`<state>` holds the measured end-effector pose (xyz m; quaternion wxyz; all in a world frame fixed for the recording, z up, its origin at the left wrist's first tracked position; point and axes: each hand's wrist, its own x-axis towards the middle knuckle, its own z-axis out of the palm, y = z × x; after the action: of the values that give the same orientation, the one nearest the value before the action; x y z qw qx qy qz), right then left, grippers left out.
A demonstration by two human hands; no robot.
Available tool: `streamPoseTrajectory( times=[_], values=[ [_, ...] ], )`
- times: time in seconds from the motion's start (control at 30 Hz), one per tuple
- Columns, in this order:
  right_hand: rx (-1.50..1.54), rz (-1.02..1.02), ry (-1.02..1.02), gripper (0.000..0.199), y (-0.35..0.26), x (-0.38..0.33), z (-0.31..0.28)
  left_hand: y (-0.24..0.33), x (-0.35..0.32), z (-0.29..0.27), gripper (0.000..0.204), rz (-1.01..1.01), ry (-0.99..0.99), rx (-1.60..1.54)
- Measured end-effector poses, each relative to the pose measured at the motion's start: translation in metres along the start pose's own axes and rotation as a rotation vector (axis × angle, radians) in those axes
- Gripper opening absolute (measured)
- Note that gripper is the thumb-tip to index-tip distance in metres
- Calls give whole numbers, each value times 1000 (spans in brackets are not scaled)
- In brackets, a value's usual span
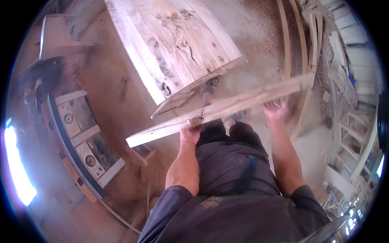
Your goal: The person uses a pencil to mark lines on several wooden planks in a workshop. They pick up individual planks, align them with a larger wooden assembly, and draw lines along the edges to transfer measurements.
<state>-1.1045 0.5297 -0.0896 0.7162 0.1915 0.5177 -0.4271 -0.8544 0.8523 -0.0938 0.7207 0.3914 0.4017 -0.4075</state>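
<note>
A long, pale wooden board (231, 105) slants across in front of my body, its left end lower and its right end smeared by motion. My left hand (191, 131) grips the board left of its middle, with the thumb over the upper side and the fingers hidden beneath. Farther right, my right hand (276, 111) is closed at the board's lower edge, its curled fingers somewhat blurred. Just beyond the board lies a wide panel of joined planks (182, 44) with dark knots and cracks, raised above the floor.
Long wooden strips (285, 44) lie on the dusty floor at right, near stacked wooden frames (350, 133). To the left stands a machine or bench with a dark rail (73, 146) and round fittings. A wooden chair-like piece (56, 36) is at far left.
</note>
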Motion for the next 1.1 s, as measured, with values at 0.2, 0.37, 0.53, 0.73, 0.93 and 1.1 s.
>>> streamPoseTrajectory(
  times=[0.2,0.37,0.53,0.73,0.93,1.1],
  values=[
    [-184,-95,107,77,-75,-64,-30,29,-50,-83,48,20,-267,79],
    [-254,-99,-53,63,-104,-92,-36,38,-68,-73,50,56,-173,205],
    [-266,-227,17,58,-151,-106,24,33,-64,19,61,132,-323,128],
    [-173,-422,-74,44,-215,-102,56,41,-53,102,72,183,-407,139],
    [91,-301,101,40,-351,-46,5,33,-35,181,44,221,-432,169],
    [-274,-303,3,35,-389,23,31,-3,-9,278,33,331,-477,168]
  ],
)
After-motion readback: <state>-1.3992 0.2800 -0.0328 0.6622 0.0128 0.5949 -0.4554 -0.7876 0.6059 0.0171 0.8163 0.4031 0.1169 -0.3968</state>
